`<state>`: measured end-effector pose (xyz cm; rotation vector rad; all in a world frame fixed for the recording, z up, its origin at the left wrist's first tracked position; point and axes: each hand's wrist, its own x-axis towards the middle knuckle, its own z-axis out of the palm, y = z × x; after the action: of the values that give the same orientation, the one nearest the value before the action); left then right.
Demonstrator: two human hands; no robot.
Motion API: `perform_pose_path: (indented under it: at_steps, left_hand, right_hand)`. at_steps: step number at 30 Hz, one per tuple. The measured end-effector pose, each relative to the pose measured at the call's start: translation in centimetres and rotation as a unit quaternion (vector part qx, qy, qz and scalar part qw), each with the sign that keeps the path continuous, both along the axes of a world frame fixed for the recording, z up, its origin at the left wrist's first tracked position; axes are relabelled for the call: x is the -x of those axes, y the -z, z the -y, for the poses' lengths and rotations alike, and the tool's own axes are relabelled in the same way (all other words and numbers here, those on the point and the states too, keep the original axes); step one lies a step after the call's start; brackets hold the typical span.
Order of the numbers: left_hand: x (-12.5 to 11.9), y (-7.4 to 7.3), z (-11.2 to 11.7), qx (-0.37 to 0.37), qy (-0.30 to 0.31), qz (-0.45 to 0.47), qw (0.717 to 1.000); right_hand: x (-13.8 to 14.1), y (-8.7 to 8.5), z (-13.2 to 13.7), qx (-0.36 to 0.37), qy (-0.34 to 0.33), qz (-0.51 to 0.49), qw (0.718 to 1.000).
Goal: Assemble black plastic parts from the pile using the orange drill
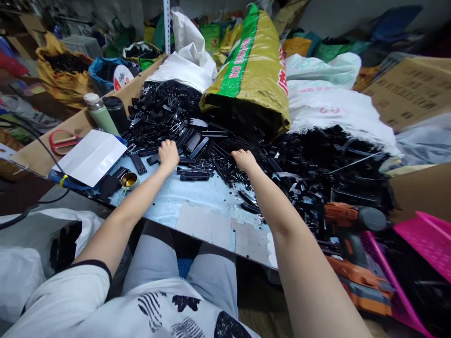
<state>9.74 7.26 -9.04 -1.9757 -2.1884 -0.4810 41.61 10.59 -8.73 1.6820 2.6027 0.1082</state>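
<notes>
Currently, left hand [169,156] sits half-curled just beside flat black bar-shaped pieces [195,176] on the pale-blue worktop [164,202], right hand [244,159] loosely curled at a heap of small black parts [228,172] before the yellow-and-green sack [262,61], hold on anything can't be told for either.

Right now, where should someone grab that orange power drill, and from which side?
Probably the dark handle of the orange drill: it is the narrow stretch above the wide base. I'd come from its left, since the pink basket crowds its right.
</notes>
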Motion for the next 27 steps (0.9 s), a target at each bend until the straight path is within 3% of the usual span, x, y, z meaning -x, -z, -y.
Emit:
perform_pose_path:
  at_steps: [2, 4, 7, 9, 11, 15, 17, 18, 21, 22, 24, 27]
  left_hand:
    - [3.6, -0.6, -2.7, 0.039, -0.079, 0.012, 0.996]
    - [6.5, -1.0, -4.6, 0.072, -0.117, 0.016, 0.990]
    - [9.2, -1.2, -6.1, 0.096, -0.143, 0.011, 0.985]
    - [10.1, -1.4, -6.4, 0.112, -0.155, 0.002, 0.982]
    - [10.5, -1.6, -6.4, 0.125, -0.159, -0.007, 0.979]
    - [9.7, -3.1, -5.1, 0.119, -0.163, -0.009, 0.979]
    - [8.4, -4.4, -3.3, 0.071, -0.133, 0.002, 0.988]
    - [7.4, -5.0, -2.1, 0.047, -0.102, 0.003, 0.994]
    - [3.5, -6.1, 3.3, 0.046, 0.029, -0.015, 0.998]
    - [1.9, -6.0, 5.5, 0.067, 0.071, -0.020, 0.995]
    - [-1.6, -4.9, 9.9, 0.183, 0.200, -0.070, 0.960]
    - [-5.9, -2.0, 15.5, 0.271, 0.302, -0.085, 0.910]
  right_hand:
    - [-0.3, -0.7, 0.9, -0.010, -0.017, -0.003, 1.000]
    - [-0.2, -1.8, 2.9, -0.044, -0.043, -0.033, 0.998]
    - [0.9, -3.1, 7.8, -0.068, -0.070, -0.128, 0.987]
    - [1.9, -2.7, 11.6, -0.021, -0.054, -0.222, 0.973]
    - [2.8, -1.5, 14.8, 0.045, -0.016, -0.336, 0.941]
    - [4.0, 1.3, 18.6, 0.165, 0.070, -0.523, 0.833]
    - [4.5, 1.9, 19.8, 0.178, 0.080, -0.554, 0.809]
    - [4.7, 1.9, 20.5, 0.175, 0.066, -0.544, 0.818]
    - [5.2, 1.2, 23.1, 0.168, -0.061, -0.421, 0.889]
    - [5.3, 1.0, 24.1, 0.171, -0.115, -0.363, 0.909]
    - [5.3, 0.8, 25.9, 0.168, -0.193, -0.265, 0.930]
    - [5.0, 1.2, 27.6, 0.155, -0.204, -0.197, 0.946]
